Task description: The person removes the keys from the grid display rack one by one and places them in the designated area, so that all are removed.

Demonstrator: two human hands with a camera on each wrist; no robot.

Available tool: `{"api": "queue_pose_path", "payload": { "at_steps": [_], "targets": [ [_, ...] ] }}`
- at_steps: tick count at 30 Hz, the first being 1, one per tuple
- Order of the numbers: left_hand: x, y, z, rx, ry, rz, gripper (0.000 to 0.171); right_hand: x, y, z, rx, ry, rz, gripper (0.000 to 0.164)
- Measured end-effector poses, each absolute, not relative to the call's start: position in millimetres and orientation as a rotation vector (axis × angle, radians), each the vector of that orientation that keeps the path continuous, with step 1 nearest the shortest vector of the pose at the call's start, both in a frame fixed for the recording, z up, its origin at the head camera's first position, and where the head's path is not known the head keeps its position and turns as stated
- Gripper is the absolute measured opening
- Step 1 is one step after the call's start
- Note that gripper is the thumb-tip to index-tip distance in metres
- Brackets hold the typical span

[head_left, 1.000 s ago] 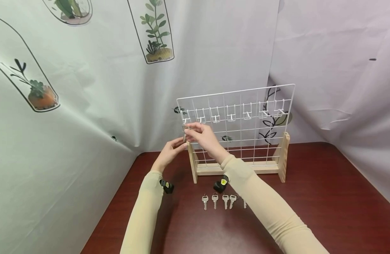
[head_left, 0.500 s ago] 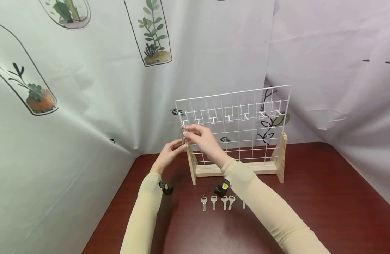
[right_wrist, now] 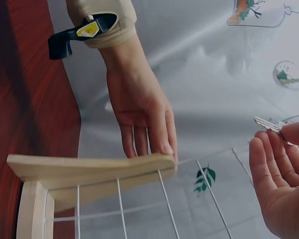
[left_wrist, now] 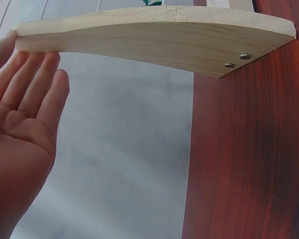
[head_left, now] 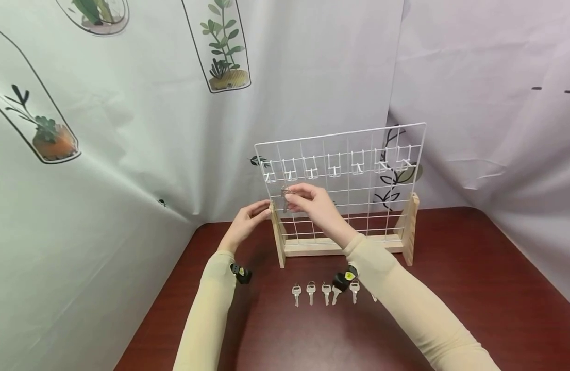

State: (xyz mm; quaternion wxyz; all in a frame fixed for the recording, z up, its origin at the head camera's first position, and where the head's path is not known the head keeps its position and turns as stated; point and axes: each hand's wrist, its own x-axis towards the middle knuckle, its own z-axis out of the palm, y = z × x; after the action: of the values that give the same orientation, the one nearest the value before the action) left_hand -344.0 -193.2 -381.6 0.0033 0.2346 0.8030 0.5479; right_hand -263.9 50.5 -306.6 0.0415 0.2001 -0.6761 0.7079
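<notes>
In the head view my right hand (head_left: 319, 208) pinches a silver key (head_left: 285, 202) by its head, just in front of the white wire grid rack (head_left: 340, 134) and below its left hooks. The right wrist view shows this key (right_wrist: 266, 124) between thumb and fingers, its toothed blade sticking out. My left hand (head_left: 242, 225) grips the upper end of the rack's left wooden side support (head_left: 278, 237). Seen from the left wrist, the thumb lies over the end of the wood (left_wrist: 154, 37) and the fingers under it.
Several white hooks (head_left: 312, 174) run in a row along the grid. On the dark red table (head_left: 475, 288), several more keys (head_left: 297, 296) with rings lie in a row before the rack, partly covered by the right sleeve (head_left: 405, 299). A patterned curtain (head_left: 322, 67) hangs behind.
My right hand has moved right, away from the leftmost hook, with the key still pinched. My left hand stays by the left wooden support. More of the table keys now show beside the right sleeve.
</notes>
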Motion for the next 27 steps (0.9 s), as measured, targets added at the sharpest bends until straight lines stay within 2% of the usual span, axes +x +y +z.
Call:
{"api": "queue_pose_path", "payload": {
  "at_steps": [20, 27],
  "targets": [
    [-352.5, -191.4, -379.2, 0.835, 2.544, 1.727, 0.048, -249.8, 137.9, -304.1, 0.477, -2.165, 1.977, 0.034],
    [-348.0, -192.8, -386.3, 0.782, 2.527, 1.737, 0.047, -243.9, 162.1, -314.1, 0.454, -2.182, 1.944, 0.034]
  ]
}}
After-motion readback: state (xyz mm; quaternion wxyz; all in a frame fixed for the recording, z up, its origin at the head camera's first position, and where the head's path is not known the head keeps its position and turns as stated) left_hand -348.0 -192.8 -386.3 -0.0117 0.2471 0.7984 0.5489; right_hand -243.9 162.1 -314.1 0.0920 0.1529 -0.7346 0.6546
